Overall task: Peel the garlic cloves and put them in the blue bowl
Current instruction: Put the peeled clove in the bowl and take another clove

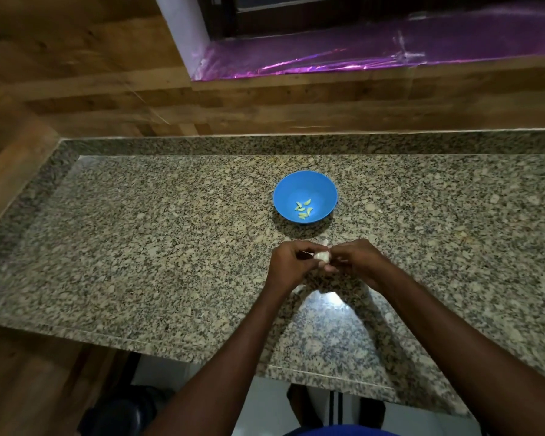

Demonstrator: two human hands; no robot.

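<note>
Both forearms reach up from the bottom of the frame and meet just below the centre, above the counter (170, 247). Between the two hands sits a white garlic piece (417, 256), with a scrap of papery skin sticking up from its top. Left hand (291, 262) has its fingers curled inward toward the garlic, and the fingertips close on its left side. Right hand (356, 259) is likewise curled, fingers and thumb pinching the garlic from the right. How much of the piece is already peeled cannot be told, since the fingers cover most of it.

Just above the hands, near the middle of the frame, stands the bowl (283, 196), blue and round, resting on the speckled granite and apart from the hands. Several pale yellow-green cloves (304, 209) lie together on its bottom.

A bright glare patch shows on the counter below the hands. Wood-look panels (76, 58) fill the upper left, and a shiny purple sheet (359, 55) covers a ledge across the upper right. At the bottom edge, a bit of blue clothing (337, 431) and pale floor (265, 404) show under the counter's edge.
</note>
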